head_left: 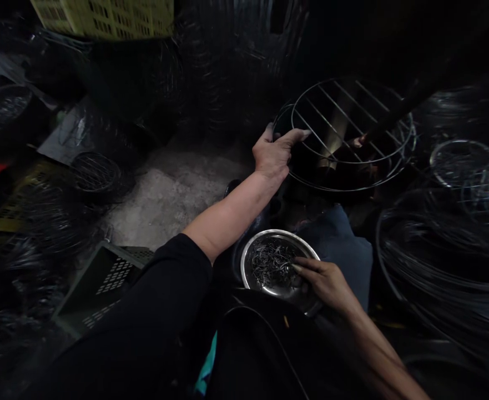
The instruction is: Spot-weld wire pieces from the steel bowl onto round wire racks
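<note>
Black fabric sleeve [136,300] on the left arm, lower left. Left hand [274,158] grips the rim of a round welded steel-wire frame [344,133], centre right. Right hand [325,283], curled, lies over thin bent wire pieces [271,264] in a polished steel bowl [248,266], lower centre; any hold on them cannot be told.

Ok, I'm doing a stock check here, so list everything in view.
Round wire rack: one, silver, upper right
Steel bowl: one, silver, just ahead of the lap
Short wire pieces: many, dark silver, in the bowl
Wire coils: several, dark silver, right side
Small wire basket: one, dark, on the floor at left
Plastic crate: one, yellow, top left
Plastic crate: one, dark green, lower left
Left hand: one, gripping the rack's rim
Right hand: one, at the bowl, over the wire pieces
</note>
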The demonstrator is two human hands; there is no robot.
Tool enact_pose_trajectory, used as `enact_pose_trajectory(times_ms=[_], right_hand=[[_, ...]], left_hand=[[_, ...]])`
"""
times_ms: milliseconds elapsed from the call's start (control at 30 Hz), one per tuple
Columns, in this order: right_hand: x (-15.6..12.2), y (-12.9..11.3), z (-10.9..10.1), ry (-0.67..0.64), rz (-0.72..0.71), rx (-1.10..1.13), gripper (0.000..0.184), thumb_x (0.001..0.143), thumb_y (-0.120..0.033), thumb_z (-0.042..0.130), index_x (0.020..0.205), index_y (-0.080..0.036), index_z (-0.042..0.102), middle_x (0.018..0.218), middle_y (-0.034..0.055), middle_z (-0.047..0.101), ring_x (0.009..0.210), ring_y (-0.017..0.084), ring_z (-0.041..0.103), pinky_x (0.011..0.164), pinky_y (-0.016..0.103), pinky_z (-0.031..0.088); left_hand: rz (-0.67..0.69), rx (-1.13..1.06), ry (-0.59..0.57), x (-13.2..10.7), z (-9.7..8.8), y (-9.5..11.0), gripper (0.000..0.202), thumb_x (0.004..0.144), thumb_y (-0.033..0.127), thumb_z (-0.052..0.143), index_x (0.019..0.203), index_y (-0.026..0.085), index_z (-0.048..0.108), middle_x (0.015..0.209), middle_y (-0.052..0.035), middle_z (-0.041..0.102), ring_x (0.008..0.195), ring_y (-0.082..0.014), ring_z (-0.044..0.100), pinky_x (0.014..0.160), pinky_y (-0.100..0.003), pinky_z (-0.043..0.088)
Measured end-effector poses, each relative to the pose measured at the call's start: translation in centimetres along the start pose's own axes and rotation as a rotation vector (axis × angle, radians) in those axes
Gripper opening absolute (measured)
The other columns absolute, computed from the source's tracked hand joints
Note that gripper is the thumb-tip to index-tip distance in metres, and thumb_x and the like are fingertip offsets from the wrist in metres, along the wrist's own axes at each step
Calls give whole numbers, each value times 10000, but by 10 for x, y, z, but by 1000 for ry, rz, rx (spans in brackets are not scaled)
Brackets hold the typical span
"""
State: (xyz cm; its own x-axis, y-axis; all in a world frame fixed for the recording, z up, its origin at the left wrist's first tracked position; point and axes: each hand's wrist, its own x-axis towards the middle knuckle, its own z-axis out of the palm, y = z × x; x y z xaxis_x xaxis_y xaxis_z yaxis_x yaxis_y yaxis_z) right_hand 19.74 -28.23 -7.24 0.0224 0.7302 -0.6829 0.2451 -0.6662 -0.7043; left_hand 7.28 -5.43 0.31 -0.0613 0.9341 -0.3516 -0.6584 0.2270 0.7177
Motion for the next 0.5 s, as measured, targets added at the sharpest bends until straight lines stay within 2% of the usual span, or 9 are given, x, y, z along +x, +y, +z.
enact_pose_trajectory(times_ms=[100, 167, 233, 267, 333, 400, 500], right_hand=[[-3, -1, -2, 90, -11, 27, 476, 619, -504, 758, 924, -142, 809, 574, 48, 677, 517, 196, 617, 517, 321, 509], [-4, -1, 1, 132, -126, -54, 360, 617, -466, 750, 833, -185, 815, 757, 87, 756, 706, 242, 703, 676, 366, 574], [-4, -3, 8, 124, -275, -180, 232, 623, -414, 727, 739, -231, 808, 966, 98, 785, 922, 281, 724, 866, 415, 571], [-4, -5, 10, 103, -326, -229, 201, 634, -398, 707, 719, -245, 806, 998, 92, 787, 965, 289, 722, 912, 428, 560], [-4, -13, 9, 94, -363, -269, 216, 664, -400, 659, 728, -257, 807, 921, 82, 795, 905, 288, 736, 878, 430, 575], [-7, -22, -7, 174, -387, -274, 264, 692, -434, 623, 752, -254, 807, 836, 77, 792, 818, 281, 743, 800, 406, 594], [-18, -22, -55, 408, -454, -408, 280, 702, -461, 613, 763, -265, 804, 830, 83, 789, 765, 279, 744, 719, 379, 590]], left_hand=[[-15, -5, 21, 0, 0, -1, 546, 671, 42, 865, 1156, 202, 669, 861, 5, 606, 718, -78, 588, 557, -154, 377], [-13, 1, 29, 0, 0, -1, 531, 673, 47, 864, 1145, 198, 672, 844, 1, 604, 703, -78, 574, 552, -162, 368], [-11, 21, 28, 0, 1, -2, 527, 672, 63, 867, 1144, 198, 675, 819, -2, 604, 686, -79, 561, 542, -168, 358], [-9, 33, 33, 0, 1, -2, 536, 668, 67, 867, 1150, 202, 674, 802, 0, 602, 672, -79, 553, 533, -171, 348], [-1, 48, 38, 0, 1, -2, 550, 662, 60, 855, 1160, 204, 670, 760, 11, 589, 633, -71, 529, 509, -173, 314], [16, 44, 37, 0, 0, -1, 551, 657, 35, 829, 1161, 188, 666, 715, 24, 561, 594, -60, 505, 485, -176, 271], [34, 21, 39, 2, -2, 1, 619, 620, 14, 820, 1196, 168, 653, 707, 37, 552, 566, -50, 496, 474, -179, 252]])
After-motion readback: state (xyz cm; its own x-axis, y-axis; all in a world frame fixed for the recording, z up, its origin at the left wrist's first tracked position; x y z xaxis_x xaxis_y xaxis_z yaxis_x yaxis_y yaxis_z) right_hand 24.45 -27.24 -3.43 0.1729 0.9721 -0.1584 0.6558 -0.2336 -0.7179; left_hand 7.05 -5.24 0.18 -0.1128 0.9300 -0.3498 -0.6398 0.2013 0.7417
